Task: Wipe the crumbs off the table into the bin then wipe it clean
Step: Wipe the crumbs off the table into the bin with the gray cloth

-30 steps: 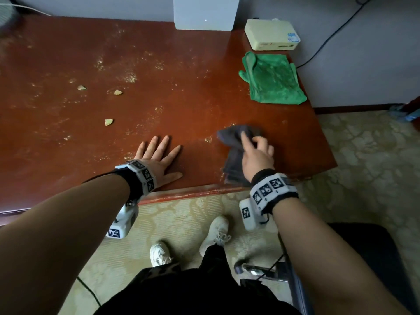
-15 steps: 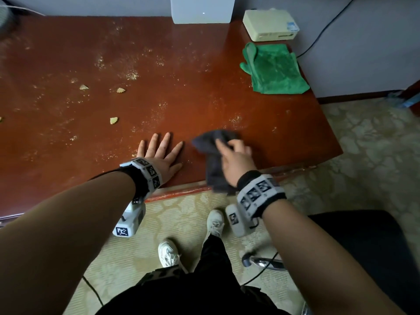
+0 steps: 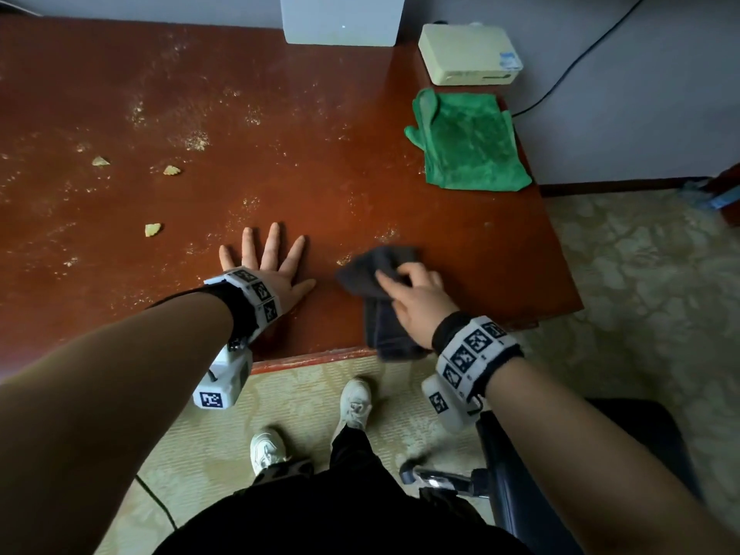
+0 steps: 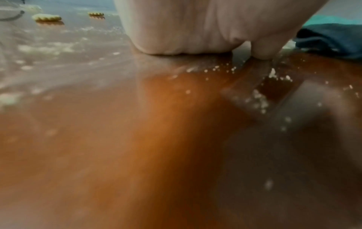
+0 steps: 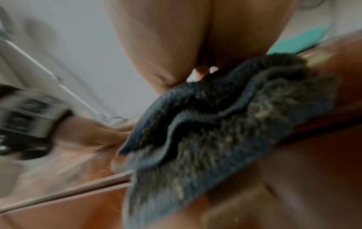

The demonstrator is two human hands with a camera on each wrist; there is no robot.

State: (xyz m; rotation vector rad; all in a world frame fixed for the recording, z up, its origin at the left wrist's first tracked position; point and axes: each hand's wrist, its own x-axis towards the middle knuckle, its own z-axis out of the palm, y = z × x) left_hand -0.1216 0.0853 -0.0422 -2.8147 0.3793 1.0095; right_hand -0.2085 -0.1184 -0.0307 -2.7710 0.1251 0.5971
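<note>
Gripped in the curled fingers of the right hand (image 3: pixel 416 302), the grey cloth (image 3: pixel 374 270) is held at the table's (image 3: pixel 500 254) near edge; crumbs (image 3: pixel 196 140) lie far-left of it. The left hand (image 3: pixel 266 270) is pressed flat, fingers spread, nearer them.

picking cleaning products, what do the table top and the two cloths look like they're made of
Table top: looks like reddish-brown wood, or a veneer, under glossy lacquer; it mirrors the wall and the left hand.
Dark grey cloth, held by the right hand: fuzzy pile with a stitched hem, probably microfibre.
Green cloth: nubby looped pile, likely microfibre or terry.
</note>
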